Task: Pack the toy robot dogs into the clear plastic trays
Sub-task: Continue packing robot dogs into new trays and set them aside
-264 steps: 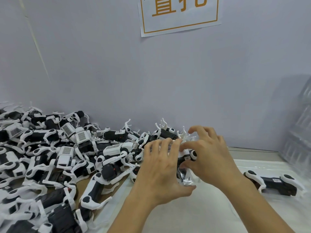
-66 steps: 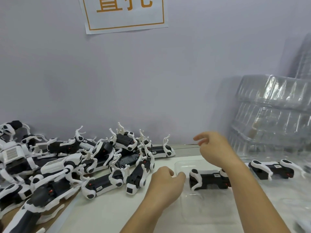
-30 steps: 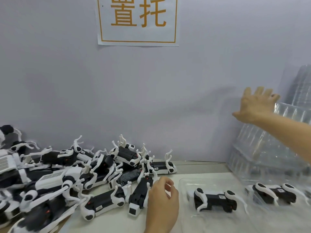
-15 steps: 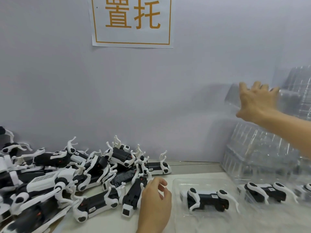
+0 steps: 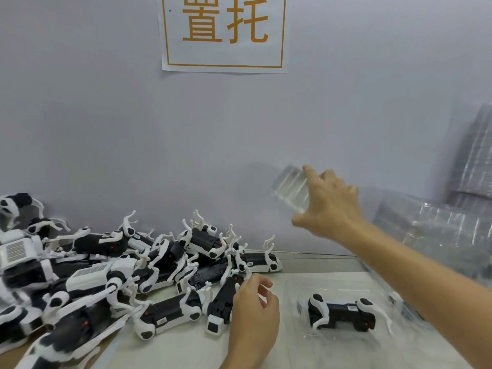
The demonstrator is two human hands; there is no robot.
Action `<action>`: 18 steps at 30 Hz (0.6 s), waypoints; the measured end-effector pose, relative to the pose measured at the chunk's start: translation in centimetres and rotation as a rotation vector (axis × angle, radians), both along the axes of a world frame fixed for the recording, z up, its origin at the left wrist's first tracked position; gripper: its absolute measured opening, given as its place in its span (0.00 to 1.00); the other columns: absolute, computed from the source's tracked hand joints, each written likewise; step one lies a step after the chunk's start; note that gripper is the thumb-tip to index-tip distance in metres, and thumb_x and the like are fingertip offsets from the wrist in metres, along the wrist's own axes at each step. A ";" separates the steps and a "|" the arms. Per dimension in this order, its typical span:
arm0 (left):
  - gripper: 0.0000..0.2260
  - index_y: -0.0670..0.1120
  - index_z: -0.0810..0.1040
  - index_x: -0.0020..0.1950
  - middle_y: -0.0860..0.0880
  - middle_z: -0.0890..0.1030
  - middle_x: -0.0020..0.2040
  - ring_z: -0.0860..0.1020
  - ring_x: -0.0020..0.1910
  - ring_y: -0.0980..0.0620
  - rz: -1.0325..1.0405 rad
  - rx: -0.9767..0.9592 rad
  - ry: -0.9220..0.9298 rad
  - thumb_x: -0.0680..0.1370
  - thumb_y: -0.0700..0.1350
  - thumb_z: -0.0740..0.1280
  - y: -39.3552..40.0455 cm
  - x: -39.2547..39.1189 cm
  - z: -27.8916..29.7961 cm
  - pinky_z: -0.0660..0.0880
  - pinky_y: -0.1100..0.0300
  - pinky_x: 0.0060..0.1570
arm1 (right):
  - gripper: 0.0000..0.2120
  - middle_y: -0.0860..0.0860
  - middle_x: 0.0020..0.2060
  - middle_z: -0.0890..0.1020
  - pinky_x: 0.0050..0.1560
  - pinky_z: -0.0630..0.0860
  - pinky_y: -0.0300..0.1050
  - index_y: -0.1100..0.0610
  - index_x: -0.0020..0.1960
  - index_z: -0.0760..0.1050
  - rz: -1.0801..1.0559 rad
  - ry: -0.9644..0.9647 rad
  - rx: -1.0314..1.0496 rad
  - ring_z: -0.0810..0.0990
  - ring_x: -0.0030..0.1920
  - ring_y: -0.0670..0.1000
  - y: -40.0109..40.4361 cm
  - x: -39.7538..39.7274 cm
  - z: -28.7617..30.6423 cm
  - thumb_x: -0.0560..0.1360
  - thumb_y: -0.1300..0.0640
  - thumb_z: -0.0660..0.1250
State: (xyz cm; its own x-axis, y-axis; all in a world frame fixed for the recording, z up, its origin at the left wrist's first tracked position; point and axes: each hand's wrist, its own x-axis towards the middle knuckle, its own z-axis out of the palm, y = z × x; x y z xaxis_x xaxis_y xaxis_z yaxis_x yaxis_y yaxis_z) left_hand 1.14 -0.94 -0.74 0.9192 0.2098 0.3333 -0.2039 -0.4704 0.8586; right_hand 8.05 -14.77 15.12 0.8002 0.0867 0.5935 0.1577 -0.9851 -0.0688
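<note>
Right hand [image 5: 328, 206] has lifted clear tray [image 5: 291, 189] leftward; left hand [image 5: 254, 312] idle.

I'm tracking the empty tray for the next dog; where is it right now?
In the head view the clear plastic tray is up in the air right of centre, gripped by the right hand against the wall, above the packed toy robot dog.
</note>
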 end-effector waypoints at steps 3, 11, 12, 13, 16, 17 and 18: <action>0.08 0.58 0.73 0.53 0.61 0.73 0.54 0.72 0.52 0.60 -0.032 0.092 -0.005 0.80 0.43 0.61 0.2 0.4 -0.4 0.66 0.71 0.47 | 0.41 0.54 0.53 0.70 0.52 0.66 0.53 0.53 0.72 0.57 -0.114 0.090 -0.223 0.72 0.52 0.56 0.3 1.4 -3.4 0.64 0.49 0.73; 0.17 0.50 0.70 0.72 0.55 0.63 0.72 0.63 0.70 0.59 -0.015 0.196 0.024 0.83 0.45 0.57 0.5 1.1 -1.0 0.58 0.71 0.61 | 0.28 0.56 0.55 0.72 0.59 0.66 0.54 0.60 0.68 0.63 -0.296 0.271 -0.440 0.73 0.55 0.56 1.9 4.5 -8.8 0.71 0.55 0.68; 0.17 0.50 0.70 0.72 0.55 0.64 0.71 0.64 0.68 0.59 -0.020 0.199 0.025 0.83 0.45 0.57 0.5 1.0 -1.1 0.58 0.71 0.60 | 0.27 0.56 0.56 0.72 0.59 0.66 0.54 0.60 0.67 0.64 -0.281 0.312 -0.421 0.72 0.56 0.56 1.8 4.8 -9.3 0.72 0.54 0.67; 0.17 0.50 0.70 0.71 0.56 0.64 0.70 0.64 0.66 0.61 -0.025 0.205 0.024 0.83 0.45 0.58 0.5 1.0 -1.1 0.59 0.71 0.59 | 0.25 0.56 0.57 0.71 0.60 0.66 0.54 0.60 0.66 0.64 -0.240 0.352 -0.382 0.71 0.59 0.57 1.9 5.2 -9.8 0.73 0.53 0.67; 0.15 0.51 0.71 0.69 0.58 0.66 0.66 0.63 0.59 0.64 -0.032 0.201 0.010 0.82 0.46 0.58 0.6 1.1 -1.2 0.59 0.71 0.57 | 0.19 0.58 0.63 0.65 0.62 0.65 0.55 0.58 0.66 0.64 -0.031 0.524 -0.151 0.65 0.65 0.59 1.9 6.1 -10.2 0.80 0.51 0.63; 0.15 0.51 0.72 0.68 0.59 0.66 0.65 0.64 0.58 0.64 -0.031 0.196 0.010 0.82 0.46 0.58 0.6 1.2 -1.2 0.60 0.70 0.56 | 0.17 0.59 0.63 0.63 0.63 0.66 0.54 0.59 0.66 0.64 0.020 0.577 -0.084 0.65 0.66 0.60 1.8 6.3 -10.0 0.81 0.51 0.61; 0.14 0.52 0.72 0.67 0.59 0.67 0.63 0.65 0.57 0.63 -0.028 0.194 0.012 0.82 0.46 0.59 0.6 1.2 -1.2 0.61 0.70 0.55 | 0.17 0.60 0.64 0.62 0.62 0.68 0.53 0.59 0.66 0.64 0.053 0.613 -0.032 0.67 0.65 0.61 1.7 6.4 -9.8 0.82 0.51 0.60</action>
State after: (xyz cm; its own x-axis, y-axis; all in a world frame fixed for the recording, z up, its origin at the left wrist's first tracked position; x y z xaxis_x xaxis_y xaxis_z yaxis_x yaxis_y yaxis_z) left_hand 2.34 -0.37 -1.97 0.9279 0.1171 0.3540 -0.2096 -0.6215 0.7549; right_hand 14.42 -13.09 5.29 0.9890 0.1459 0.0237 0.1477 -0.9800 -0.1334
